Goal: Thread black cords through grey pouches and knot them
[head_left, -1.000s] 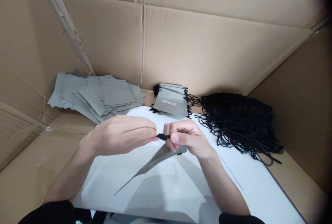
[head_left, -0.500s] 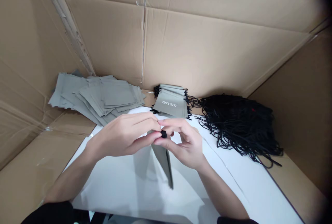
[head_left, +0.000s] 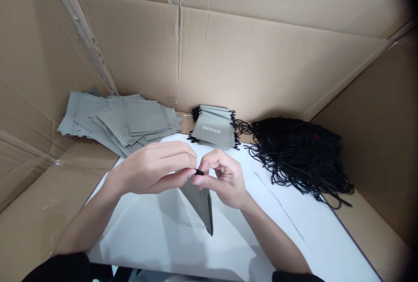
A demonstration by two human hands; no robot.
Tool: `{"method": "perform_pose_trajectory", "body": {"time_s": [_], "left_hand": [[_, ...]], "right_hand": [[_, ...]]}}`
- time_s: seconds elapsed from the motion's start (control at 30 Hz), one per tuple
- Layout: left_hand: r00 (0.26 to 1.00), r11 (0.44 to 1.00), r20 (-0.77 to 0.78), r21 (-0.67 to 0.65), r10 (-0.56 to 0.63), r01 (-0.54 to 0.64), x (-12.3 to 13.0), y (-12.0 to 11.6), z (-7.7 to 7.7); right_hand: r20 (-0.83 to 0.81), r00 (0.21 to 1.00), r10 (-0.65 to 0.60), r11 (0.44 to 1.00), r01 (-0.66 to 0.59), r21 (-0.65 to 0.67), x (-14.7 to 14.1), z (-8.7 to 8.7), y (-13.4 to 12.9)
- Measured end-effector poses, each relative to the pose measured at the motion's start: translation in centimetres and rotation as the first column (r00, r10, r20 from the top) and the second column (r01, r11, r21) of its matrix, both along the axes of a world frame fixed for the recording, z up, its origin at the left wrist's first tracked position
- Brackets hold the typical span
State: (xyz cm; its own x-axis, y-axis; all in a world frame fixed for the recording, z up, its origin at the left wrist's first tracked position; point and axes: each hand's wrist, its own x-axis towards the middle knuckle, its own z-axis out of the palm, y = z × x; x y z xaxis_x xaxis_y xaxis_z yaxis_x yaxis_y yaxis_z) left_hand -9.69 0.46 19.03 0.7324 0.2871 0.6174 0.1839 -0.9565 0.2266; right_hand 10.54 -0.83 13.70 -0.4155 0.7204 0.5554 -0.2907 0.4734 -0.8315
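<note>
Between my two hands, above the white tabletop, a black cord [head_left: 199,172] is pinched at the corner of a grey pouch [head_left: 200,203]. My left hand [head_left: 156,166] is closed, thumb against fingers, at the cord's left end. The thumb and forefinger of my right hand [head_left: 225,176] grip its right end. Below the fingers the pouch hangs edge-on, slanting down toward me. My left fingers partly hide its upper part, and how the cord runs through the fabric cannot be seen.
Loose grey pouches [head_left: 146,116] are piled at the back left. A stack of corded pouches [head_left: 214,127] marked INTEX lies at the back centre. A heap of black cords [head_left: 297,156] spreads at the right. Cardboard walls [head_left: 261,60] enclose the white table [head_left: 137,234].
My hands have drawn slightly apart at the fingertips. The black cord, bunched as a small lump before, now shows as a short stretched piece. The pouch has shifted slightly left.
</note>
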Motion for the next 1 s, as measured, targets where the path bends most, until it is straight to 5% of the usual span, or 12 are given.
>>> {"method": "perform_pose_trajectory", "body": {"time_s": [0.13,0.3,0.43,0.57,0.63,0.73,0.83,0.93,1.0], "left_hand": [[0.998,0.994,0.055,-0.114,0.0,0.006,0.0,0.4,-0.2],[0.993,0.974,0.062,-0.213,0.098,-0.082,-0.3,0.7,-0.5],[0.996,0.952,-0.004,-0.291,0.093,-0.09,-0.7,0.9,-0.4],[0.993,0.909,-0.08,-0.403,0.086,-0.111,-1.1,1.1,0.1],[0.989,0.886,-0.122,-0.445,0.081,-0.127,-1.2,1.1,0.2],[0.986,0.878,-0.15,-0.458,0.077,-0.139,-0.9,1.0,0.2],[0.981,0.882,-0.17,-0.442,0.096,-0.163,-0.5,0.8,0.2],[0.981,0.893,-0.176,-0.423,0.084,-0.152,-0.2,0.6,0.3],[0.99,0.899,-0.131,-0.426,0.049,-0.101,-0.1,0.6,0.4]], "right_hand": [[-0.024,1.0,-0.011,0.991,0.007,-0.134,-0.1,-0.1,0.1],[0.152,0.988,0.012,0.982,0.016,-0.186,0.6,0.8,0.6],[0.21,0.978,-0.01,0.993,0.035,-0.116,0.7,1.0,0.8],[0.27,0.948,-0.167,0.98,0.13,0.148,0.8,1.2,0.7],[0.303,0.908,-0.29,0.919,0.176,0.352,1.0,1.4,0.7],[0.315,0.812,-0.492,0.751,0.212,0.626,1.4,1.9,0.4],[0.316,0.728,-0.609,0.619,0.187,0.763,1.6,2.4,0.1],[0.316,0.696,-0.645,0.569,0.161,0.806,1.8,2.9,-0.2],[0.34,0.687,-0.642,0.582,0.148,0.799,2.0,3.4,-0.4]]}}
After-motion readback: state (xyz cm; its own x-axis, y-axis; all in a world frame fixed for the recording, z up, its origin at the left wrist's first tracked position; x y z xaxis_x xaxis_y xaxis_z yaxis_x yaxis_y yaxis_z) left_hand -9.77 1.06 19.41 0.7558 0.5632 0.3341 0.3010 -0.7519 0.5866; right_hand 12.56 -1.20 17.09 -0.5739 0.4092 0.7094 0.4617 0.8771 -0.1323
